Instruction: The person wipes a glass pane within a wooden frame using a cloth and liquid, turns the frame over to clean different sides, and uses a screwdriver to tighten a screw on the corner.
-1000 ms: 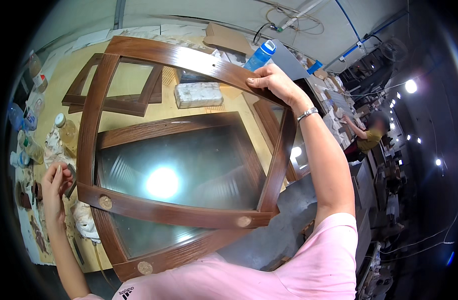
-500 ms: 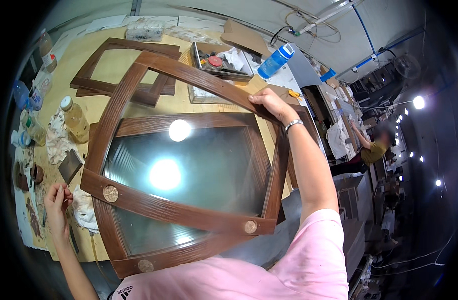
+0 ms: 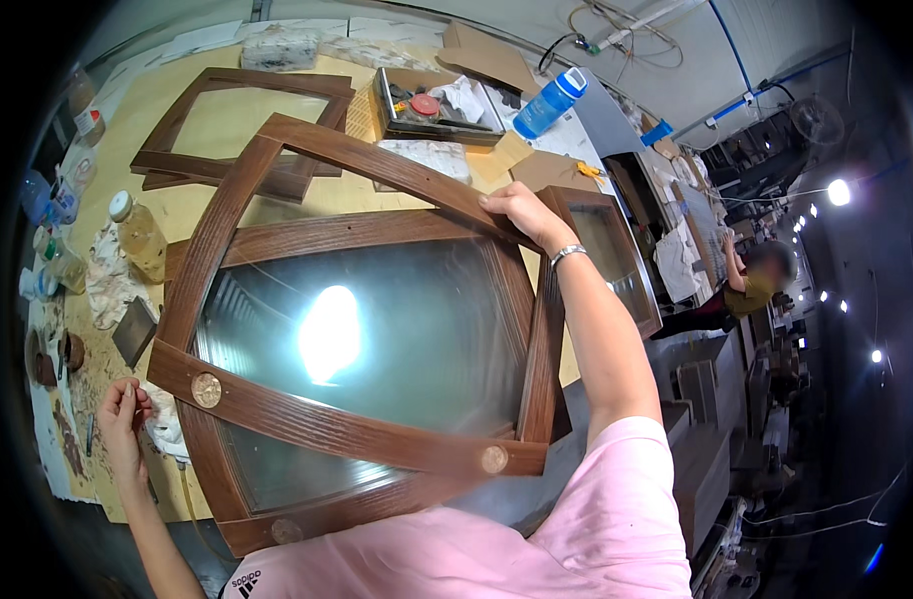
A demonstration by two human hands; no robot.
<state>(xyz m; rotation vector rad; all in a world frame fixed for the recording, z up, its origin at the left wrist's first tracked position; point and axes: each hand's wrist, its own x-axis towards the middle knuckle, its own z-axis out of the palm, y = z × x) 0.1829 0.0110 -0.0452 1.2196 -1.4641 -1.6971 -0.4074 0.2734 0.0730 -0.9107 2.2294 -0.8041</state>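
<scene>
My right hand point(image 3: 529, 216) grips the top rail of a brown wooden cabinet door frame point(image 3: 307, 420), fingers and thumb closed round the wood. It lies askew over a second brown frame point(image 3: 347, 232), whose glass pane point(image 3: 427, 329) shines with a bright lamp reflection. Round pale hardware holes point(image 3: 206, 390) mark the upper frame's near rail. At the left, my left hand point(image 3: 125, 419) is raised with its fingers pinched together; whether anything small is in them I cannot make out. Beside it are a white cloth point(image 3: 165, 427) and a dark flat block point(image 3: 134, 331).
More brown frames point(image 3: 192, 95) lie at the back left, and a glazed one point(image 3: 616, 250) at the right. Bottles point(image 3: 137, 238) line the left edge. A box of odds and ends point(image 3: 437, 110) and a blue bottle point(image 3: 550, 104) stand behind. A co-worker point(image 3: 751, 280) works far right.
The held frame has shifted slightly left, with my right hand moving along. My left hand has moved a little right and down. More of the glazed frame at the right now shows.
</scene>
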